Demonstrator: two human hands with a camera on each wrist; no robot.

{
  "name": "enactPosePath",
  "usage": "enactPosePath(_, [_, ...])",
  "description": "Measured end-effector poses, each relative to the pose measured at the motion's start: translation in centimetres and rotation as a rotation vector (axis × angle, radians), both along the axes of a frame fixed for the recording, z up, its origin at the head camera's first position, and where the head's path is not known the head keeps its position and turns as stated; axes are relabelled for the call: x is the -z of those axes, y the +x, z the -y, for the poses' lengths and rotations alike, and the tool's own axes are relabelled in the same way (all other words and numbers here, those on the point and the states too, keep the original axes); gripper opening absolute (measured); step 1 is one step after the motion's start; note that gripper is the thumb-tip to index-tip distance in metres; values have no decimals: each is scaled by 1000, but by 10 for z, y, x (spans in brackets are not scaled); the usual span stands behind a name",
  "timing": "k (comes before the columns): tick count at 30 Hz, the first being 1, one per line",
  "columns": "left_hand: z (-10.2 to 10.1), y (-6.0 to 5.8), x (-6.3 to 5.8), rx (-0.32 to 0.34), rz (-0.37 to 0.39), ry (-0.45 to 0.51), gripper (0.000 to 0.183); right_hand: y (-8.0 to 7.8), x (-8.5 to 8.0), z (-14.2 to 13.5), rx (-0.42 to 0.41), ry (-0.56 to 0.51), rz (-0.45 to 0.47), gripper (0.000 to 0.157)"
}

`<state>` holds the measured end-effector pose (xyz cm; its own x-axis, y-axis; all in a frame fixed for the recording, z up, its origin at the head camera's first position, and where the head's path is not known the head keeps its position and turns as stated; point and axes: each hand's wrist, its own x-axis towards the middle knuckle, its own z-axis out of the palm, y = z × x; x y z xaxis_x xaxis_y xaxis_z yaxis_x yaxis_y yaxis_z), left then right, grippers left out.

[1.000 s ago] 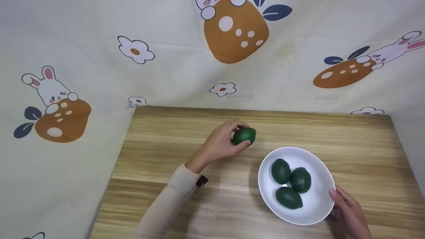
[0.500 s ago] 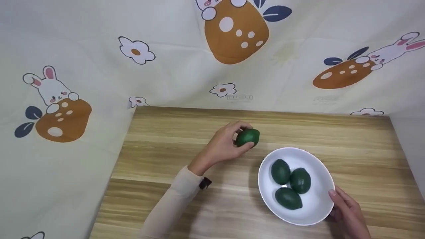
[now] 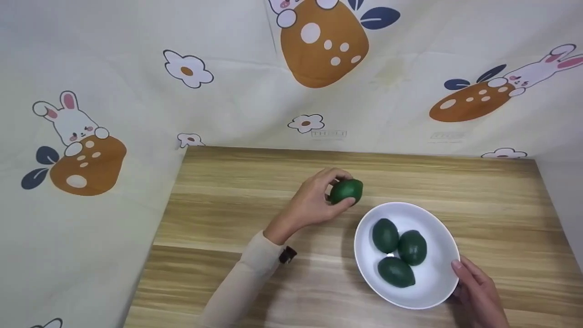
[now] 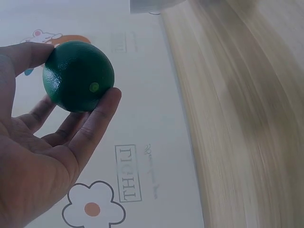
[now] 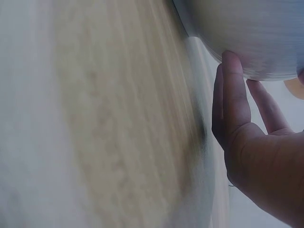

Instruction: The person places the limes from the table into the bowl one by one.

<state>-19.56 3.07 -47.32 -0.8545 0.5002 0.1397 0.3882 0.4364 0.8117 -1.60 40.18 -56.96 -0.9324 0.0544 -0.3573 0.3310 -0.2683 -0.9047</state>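
Up and to the left of the bowl, my left hand (image 3: 314,198) pinches a dark green lime (image 3: 347,191) between thumb and fingers. In the left wrist view that lime (image 4: 76,71) shows its round end with a pale spot, the fingertips at its sides. A white bowl (image 3: 439,255) stands at the right with three more limes (image 3: 412,247) inside, lying close together. My right hand (image 3: 480,291) grips the bowl's right side, thumb at the rim. The right wrist view has the fingers (image 5: 235,97) against the bowl's outer wall (image 5: 256,33).
Beneath lies a wood-grain table (image 3: 218,196). A pale cloth (image 3: 237,100) printed with rabbits, flowers and brown fruit rises behind the table's back edge and along its left and right sides.
My left hand has moved a little to the right and toward the bowl, carrying the lime. The bowl, its limes and my right hand have stayed in place.
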Motion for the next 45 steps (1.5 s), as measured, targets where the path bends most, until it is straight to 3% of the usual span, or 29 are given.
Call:
enactPosePath(15, [-8,7,3,13,-31,40,41,-2,-4,0,14,47,39,41])
enactPosePath(25, [-23,12,2,48,-14,83,43,0,-2,-1,13,0,-8,44])
enactPosePath(45, [-39,22,6,63,-9,78,43,-1,-4,0,26,60,51,38])
